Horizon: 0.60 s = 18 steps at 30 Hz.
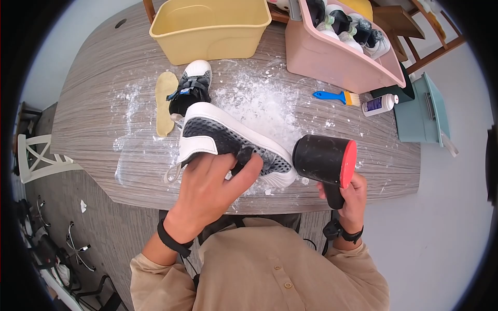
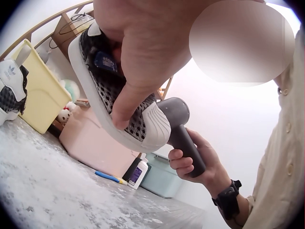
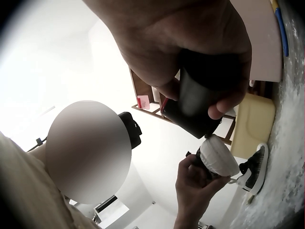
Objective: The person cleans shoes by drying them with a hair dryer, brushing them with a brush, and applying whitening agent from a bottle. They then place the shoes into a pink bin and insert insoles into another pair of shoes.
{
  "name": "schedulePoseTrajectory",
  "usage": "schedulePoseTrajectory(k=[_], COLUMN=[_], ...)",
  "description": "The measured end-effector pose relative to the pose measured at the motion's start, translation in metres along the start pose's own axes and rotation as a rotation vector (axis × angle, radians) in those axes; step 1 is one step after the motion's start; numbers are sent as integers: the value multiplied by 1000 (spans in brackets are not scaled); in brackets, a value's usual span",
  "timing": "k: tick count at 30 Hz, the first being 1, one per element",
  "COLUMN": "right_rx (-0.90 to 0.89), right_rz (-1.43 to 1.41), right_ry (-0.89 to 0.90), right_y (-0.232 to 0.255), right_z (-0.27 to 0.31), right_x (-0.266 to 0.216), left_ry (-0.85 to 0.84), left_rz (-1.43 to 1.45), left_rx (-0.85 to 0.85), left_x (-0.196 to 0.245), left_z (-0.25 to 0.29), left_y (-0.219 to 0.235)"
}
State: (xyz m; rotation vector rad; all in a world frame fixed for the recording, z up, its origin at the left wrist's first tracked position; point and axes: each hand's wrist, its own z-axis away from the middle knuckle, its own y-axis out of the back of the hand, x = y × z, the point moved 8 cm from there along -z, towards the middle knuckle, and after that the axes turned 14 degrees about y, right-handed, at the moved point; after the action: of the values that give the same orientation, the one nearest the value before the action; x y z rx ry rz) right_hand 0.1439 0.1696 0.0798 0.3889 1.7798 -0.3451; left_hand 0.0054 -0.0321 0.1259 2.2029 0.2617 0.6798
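Observation:
My left hand (image 1: 210, 184) grips a black-and-white mesh shoe (image 1: 228, 135) with its fingers in the opening, the shoe tilted on its side above the table. In the left wrist view the thumb presses the mesh of the shoe (image 2: 107, 90). My right hand (image 1: 353, 202) holds a black blower with a red end (image 1: 324, 160) by its handle, the barrel's front close to the shoe's toe. The right wrist view has the fingers curled round the blower (image 3: 200, 95). Behind the held shoe, a second shoe (image 1: 194, 85) stands beside a tan insole (image 1: 166, 103).
White powder (image 1: 259, 101) and flakes cover the middle of the table (image 1: 93, 103). At the back stand a yellow bin (image 1: 212, 44) and a pink bin (image 1: 332, 65) holding several shoes. On the right are a blue brush (image 1: 332, 96), a white bottle (image 1: 378, 105) and a teal box (image 1: 423, 111).

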Motion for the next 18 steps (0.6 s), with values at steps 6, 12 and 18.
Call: schedulePoseTrajectory(k=[6, 12, 18], right_rx=[5, -5, -5], right_rz=[7, 37, 53], right_ry=[-23, -47, -40], right_y=[-1, -2, -3], right_z=[-1, -3, -4], right_x=[1, -1, -2], left_ry=[1, 9, 20], left_rz=[-22, -50, -21], left_rx=[-4, -13, -11], left_x=[0, 0, 0], left_z=[-1, 0, -1], left_y=[-1, -2, -2])
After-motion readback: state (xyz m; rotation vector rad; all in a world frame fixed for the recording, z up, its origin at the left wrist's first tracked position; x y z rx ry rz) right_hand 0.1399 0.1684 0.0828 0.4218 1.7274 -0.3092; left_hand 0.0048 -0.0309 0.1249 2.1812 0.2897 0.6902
